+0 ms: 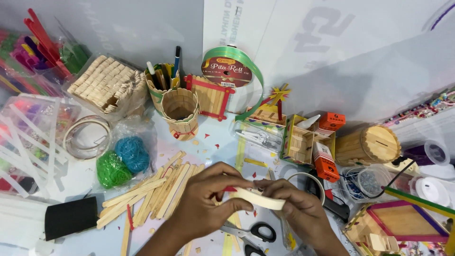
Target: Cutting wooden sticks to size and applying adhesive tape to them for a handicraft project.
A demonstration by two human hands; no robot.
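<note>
Cluttered craft surface [80, 182]. Pile of wooden sticks [151, 192] just left of both hands. Left hand [204, 199] and right hand [298, 206] pinched on opposite ends of a cream tape strip [258, 198], held above black-handled scissors [256, 232].

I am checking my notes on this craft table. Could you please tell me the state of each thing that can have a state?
left hand: pinching one end of the cream strip
right hand: gripping the other end
cream strip: held taut above the table
scissors: lying under the hands, blades hidden
craft sticks: loose, fanned flat
stick cup: upright, looks empty
ribbon roll: on edge, green tail unwound
tape ring: lying flat
</note>
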